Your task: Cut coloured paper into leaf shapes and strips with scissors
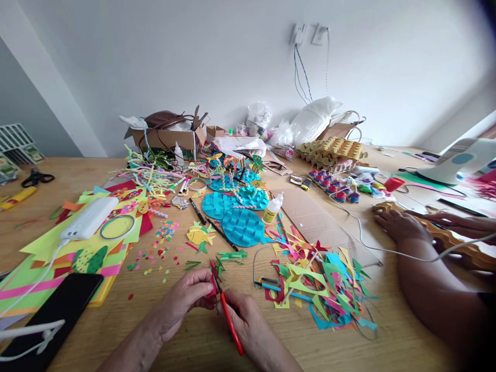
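My left hand (194,287), fingers closed in a pinch, grips a small piece of red paper (213,288). Red-handled scissors (231,323) are gripped in my right hand (244,312), their blades pointing away from me beside the paper. Both hands are close together above the front of the table. Just beyond them lie green paper strips (232,255) and a yellow paper fish (199,235). To their right is a heap of coloured paper scraps (321,287). Farther back are blue woven paper rounds (243,227) and a glue bottle (273,208).
At left, a white power bank (91,217) and a black phone (54,315) rest on coloured paper sheets (34,253). On the right, another person's hand (403,227) touches an egg carton (445,240). A white cable (372,246) crosses the cardboard sheet (318,217).
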### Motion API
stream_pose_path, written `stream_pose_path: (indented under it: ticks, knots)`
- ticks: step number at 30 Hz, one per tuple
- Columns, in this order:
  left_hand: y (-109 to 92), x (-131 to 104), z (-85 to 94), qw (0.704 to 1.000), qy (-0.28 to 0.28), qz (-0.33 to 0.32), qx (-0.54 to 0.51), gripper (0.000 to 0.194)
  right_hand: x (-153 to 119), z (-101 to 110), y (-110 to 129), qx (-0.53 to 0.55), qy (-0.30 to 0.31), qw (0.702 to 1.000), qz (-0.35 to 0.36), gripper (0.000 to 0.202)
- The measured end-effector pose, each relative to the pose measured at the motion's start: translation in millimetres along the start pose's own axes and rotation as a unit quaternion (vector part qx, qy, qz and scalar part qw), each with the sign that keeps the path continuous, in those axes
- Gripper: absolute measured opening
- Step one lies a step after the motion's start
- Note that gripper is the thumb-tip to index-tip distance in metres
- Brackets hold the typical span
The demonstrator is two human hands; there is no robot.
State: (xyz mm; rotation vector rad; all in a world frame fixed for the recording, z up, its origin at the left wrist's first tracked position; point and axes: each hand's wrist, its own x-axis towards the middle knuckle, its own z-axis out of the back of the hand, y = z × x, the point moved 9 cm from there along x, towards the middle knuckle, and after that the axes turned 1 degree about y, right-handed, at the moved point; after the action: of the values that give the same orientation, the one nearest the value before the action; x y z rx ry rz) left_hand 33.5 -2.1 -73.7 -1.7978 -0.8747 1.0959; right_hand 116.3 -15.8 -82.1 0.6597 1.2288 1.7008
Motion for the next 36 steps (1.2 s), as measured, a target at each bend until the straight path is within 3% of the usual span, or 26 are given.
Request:
stream_pose_path:
  ticks: [21, 28, 31, 36]
  knots:
    - [1, -4, -1.0, 1.000, 0.003, -0.018, 0.022, 0.013, -3, -2, -1, 0.043, 0.003, 0.999, -0.007, 0.032]
    - [1, -3, 19.3, 0.996, -0.072, -0.046, -0.012, 0.015, -4, -16, -15, 0.167, 0.052, 0.983, -0.063, 0.032]
    - [-7, -3, 25.2, 0.993, -0.100, -0.062, 0.026, 0.016, -5, -21, -16, 0.214, 0.076, 0.970, -0.084, 0.034]
    - [-15, 1, 25.8, 0.987, -0.101, -0.080, 0.094, 0.018, -8, -24, -14, 0.239, 0.094, 0.964, -0.075, 0.034]
